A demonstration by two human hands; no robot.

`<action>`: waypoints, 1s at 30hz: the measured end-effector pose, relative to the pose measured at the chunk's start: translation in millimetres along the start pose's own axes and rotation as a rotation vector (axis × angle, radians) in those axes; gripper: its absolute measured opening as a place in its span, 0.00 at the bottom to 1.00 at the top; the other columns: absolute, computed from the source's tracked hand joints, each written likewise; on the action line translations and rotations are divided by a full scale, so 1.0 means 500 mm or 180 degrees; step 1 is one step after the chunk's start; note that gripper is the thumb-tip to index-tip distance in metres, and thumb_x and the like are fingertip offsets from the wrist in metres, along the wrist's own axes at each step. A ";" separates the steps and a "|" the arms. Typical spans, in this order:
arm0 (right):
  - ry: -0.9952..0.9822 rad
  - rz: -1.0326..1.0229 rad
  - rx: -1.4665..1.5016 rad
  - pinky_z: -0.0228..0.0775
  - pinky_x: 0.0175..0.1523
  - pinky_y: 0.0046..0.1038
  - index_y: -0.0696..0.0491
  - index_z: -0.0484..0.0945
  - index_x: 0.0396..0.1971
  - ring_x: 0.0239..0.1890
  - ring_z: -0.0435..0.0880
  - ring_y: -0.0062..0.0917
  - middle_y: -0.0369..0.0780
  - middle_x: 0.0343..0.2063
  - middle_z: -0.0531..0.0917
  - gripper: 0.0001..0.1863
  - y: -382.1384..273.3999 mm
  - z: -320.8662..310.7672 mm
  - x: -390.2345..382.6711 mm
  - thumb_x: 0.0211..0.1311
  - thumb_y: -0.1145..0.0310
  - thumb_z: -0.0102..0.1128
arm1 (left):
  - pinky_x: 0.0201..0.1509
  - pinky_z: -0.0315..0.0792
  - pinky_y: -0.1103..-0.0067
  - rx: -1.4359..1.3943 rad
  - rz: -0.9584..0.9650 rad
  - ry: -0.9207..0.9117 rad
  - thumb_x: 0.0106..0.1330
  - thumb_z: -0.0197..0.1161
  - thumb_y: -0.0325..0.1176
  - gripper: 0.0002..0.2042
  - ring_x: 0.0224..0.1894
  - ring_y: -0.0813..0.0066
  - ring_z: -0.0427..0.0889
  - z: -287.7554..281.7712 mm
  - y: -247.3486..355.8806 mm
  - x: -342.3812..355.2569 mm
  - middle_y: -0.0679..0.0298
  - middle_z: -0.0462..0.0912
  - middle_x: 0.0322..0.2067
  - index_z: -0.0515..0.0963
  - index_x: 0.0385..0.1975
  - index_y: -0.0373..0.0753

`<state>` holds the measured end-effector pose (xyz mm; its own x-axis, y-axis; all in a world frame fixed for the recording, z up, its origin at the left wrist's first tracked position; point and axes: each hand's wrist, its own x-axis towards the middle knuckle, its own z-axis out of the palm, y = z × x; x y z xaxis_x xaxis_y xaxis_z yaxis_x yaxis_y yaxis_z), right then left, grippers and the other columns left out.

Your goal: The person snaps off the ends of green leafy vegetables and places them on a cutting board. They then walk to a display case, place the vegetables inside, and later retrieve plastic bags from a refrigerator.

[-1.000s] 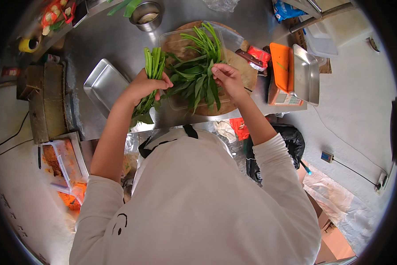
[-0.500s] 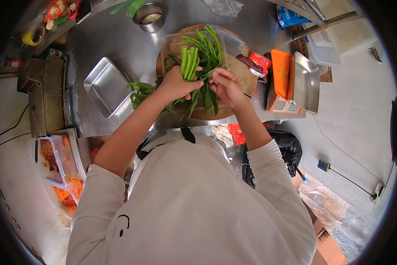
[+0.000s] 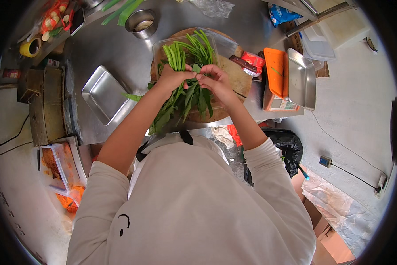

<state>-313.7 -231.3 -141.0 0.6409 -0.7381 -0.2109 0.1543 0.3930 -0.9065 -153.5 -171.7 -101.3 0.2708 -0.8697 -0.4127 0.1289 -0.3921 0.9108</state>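
Observation:
My left hand [image 3: 173, 79] is closed round a bunch of leafy greens [image 3: 175, 56], with its cut stems pointing away from me and its leaves hanging toward me. Close beside it, my right hand [image 3: 215, 83] pinches a green leaf [image 3: 196, 68] between thumb and forefinger, nearly touching the left thumb. Behind the hands, more green stems [image 3: 202, 47] lie in a clear plastic container [image 3: 215, 49]. That container rests on a round wooden chopping board [image 3: 237, 86], and my hands cover part of it.
A knife [image 3: 243, 63] lies by a red packet [image 3: 254, 59] at the board's right. Farther right stand a scale with an orange tray [image 3: 276, 73] and a metal tray [image 3: 302, 79]. An empty metal tray [image 3: 105, 95] sits left; a metal bowl [image 3: 141, 24] stands behind. A black bag [image 3: 291, 148] hangs below the table.
The held bunch has tilted, its stems leaning left and its leaves swinging toward me. My right hand has come left, closer to the left hand, and the view has shifted slightly.

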 end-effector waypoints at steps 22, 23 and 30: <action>-0.0372 0.0561 -0.0870 0.77 0.33 0.19 0.58 0.76 0.36 0.27 0.81 0.20 0.38 0.27 0.81 0.11 -0.088 0.013 0.045 0.50 0.78 0.62 | 0.17 0.68 0.82 0.0312 0.0060 -0.0341 0.52 0.64 0.24 0.07 0.17 0.77 0.74 0.003 0.011 -0.002 0.62 0.77 0.25 0.74 0.28 0.31; -0.0442 0.0671 -0.0833 0.77 0.33 0.19 0.58 0.76 0.36 0.27 0.81 0.20 0.39 0.27 0.81 0.11 -0.092 0.012 0.048 0.50 0.78 0.61 | 0.17 0.68 0.82 0.0340 0.0044 -0.0355 0.52 0.64 0.24 0.07 0.17 0.77 0.74 0.002 0.012 -0.002 0.61 0.78 0.25 0.74 0.28 0.31; -0.0503 0.0771 -0.0737 0.79 0.34 0.21 0.60 0.74 0.31 0.28 0.82 0.24 0.41 0.26 0.80 0.09 -0.086 -0.002 0.072 0.48 0.80 0.61 | 0.18 0.67 0.82 0.0431 0.0089 -0.0340 0.53 0.64 0.26 0.09 0.16 0.77 0.73 -0.003 0.006 0.007 0.61 0.78 0.26 0.74 0.31 0.31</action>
<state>-297.8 -275.1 -110.1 0.7490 -0.5380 -0.3868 -0.1787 0.3981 -0.8998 -150.7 -175.5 -100.1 0.1686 -0.9048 -0.3909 -0.0087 -0.3980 0.9174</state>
